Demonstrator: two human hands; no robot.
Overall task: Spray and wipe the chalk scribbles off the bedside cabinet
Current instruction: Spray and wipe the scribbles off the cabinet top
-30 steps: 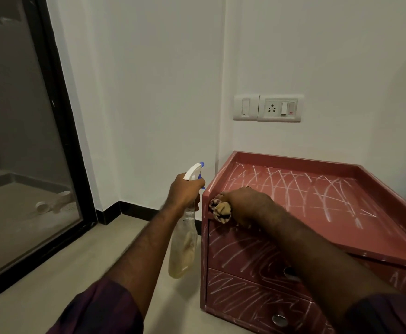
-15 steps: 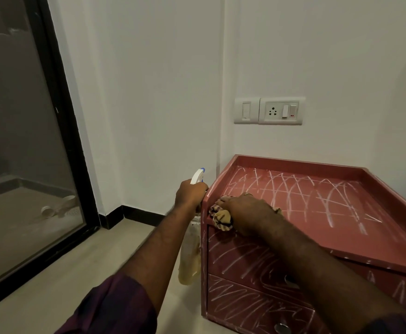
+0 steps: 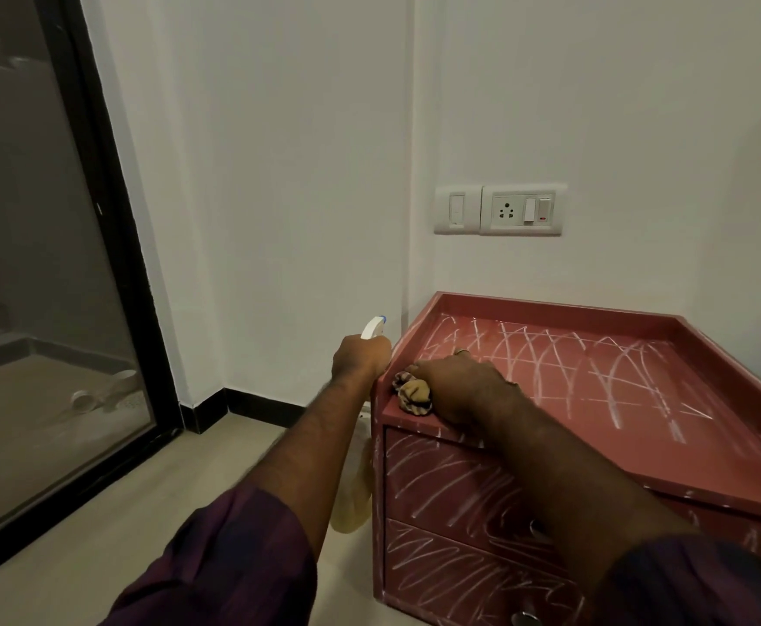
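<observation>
Your right hand clenches the soft rag on the cabinet corner; your left hand grips the bottle neck (light, probably half-empty), held just beside the cabinet.

You face a corner of plain white walls with a black skirting along the base and a pale tiled floor below. To your left stands a black-framed glass door; to your right, a white switch and socket plate is mounted on the wall. Lighting is dim and even.
</observation>
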